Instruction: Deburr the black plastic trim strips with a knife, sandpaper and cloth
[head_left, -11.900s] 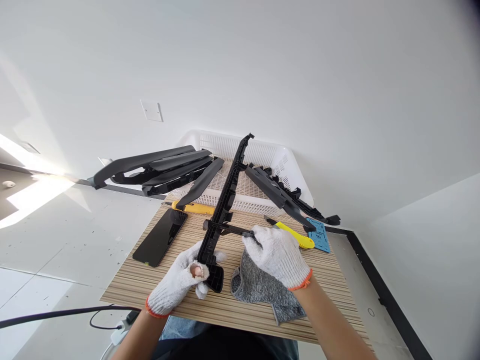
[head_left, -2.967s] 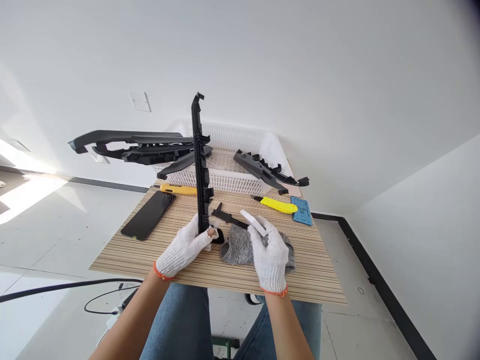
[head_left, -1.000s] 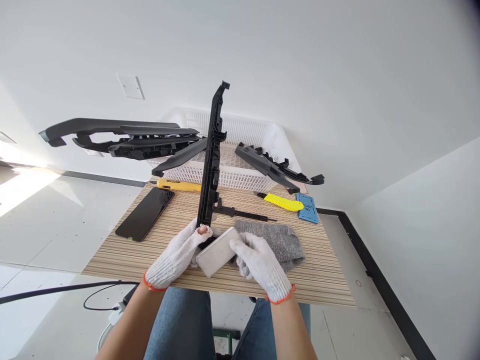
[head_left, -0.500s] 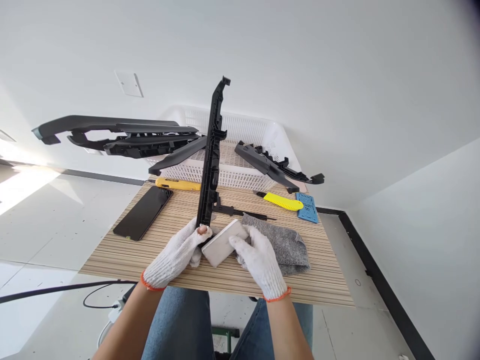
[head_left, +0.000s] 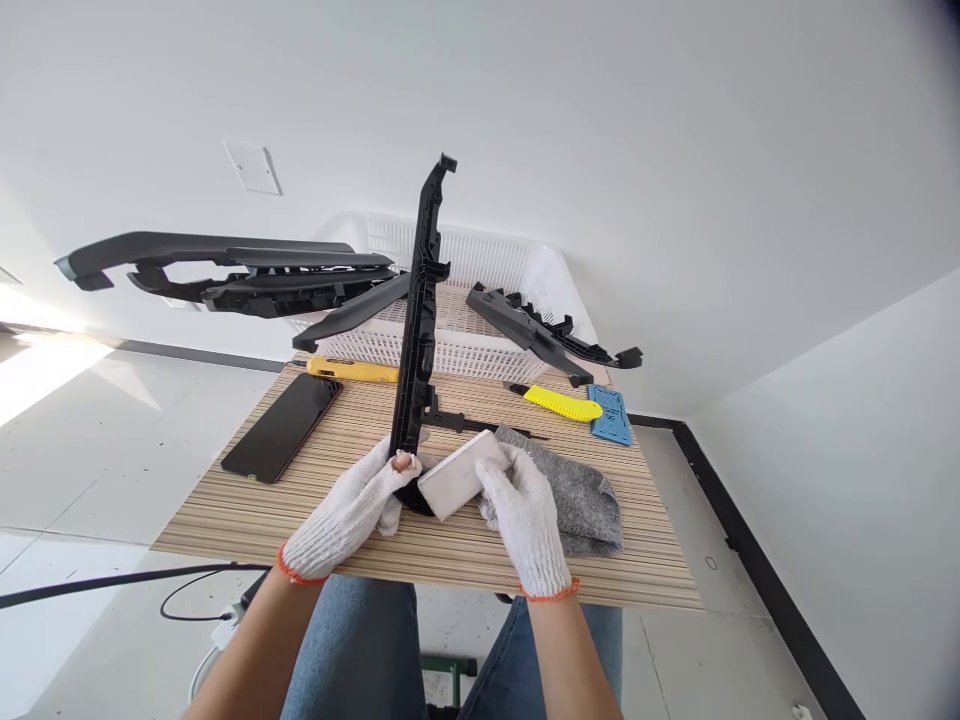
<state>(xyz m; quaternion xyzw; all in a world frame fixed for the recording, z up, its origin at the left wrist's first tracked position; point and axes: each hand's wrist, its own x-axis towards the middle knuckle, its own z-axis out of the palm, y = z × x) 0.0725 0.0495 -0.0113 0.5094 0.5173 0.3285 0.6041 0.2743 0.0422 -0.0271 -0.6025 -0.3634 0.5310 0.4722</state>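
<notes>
My left hand (head_left: 356, 510), in a white knit glove with a bare thumb tip, is closed round the lower end of a long black plastic part (head_left: 418, 330) that stands nearly upright. In my right hand (head_left: 525, 515), also gloved, is a flat white block (head_left: 459, 478), gripped between thumb and fingers. The block's left corner is close to the part's lower end; whether they touch is unclear. Just behind my right hand lies a grey cloth (head_left: 581, 495). A black caliper-like tool (head_left: 469, 423) lies behind the block.
A white basket (head_left: 465, 345) at the back holds black parts (head_left: 270, 275) sticking out left and more (head_left: 532, 330) at right. On the striped table (head_left: 247, 530) lie a phone (head_left: 281, 428), yellow-orange tool (head_left: 356, 371), yellow knife (head_left: 562, 403) and blue card (head_left: 611, 415).
The white block and my right hand's fingers have moved slightly right and up, away from the black part's lower end. My left hand still holds the part; the view has shifted a little.
</notes>
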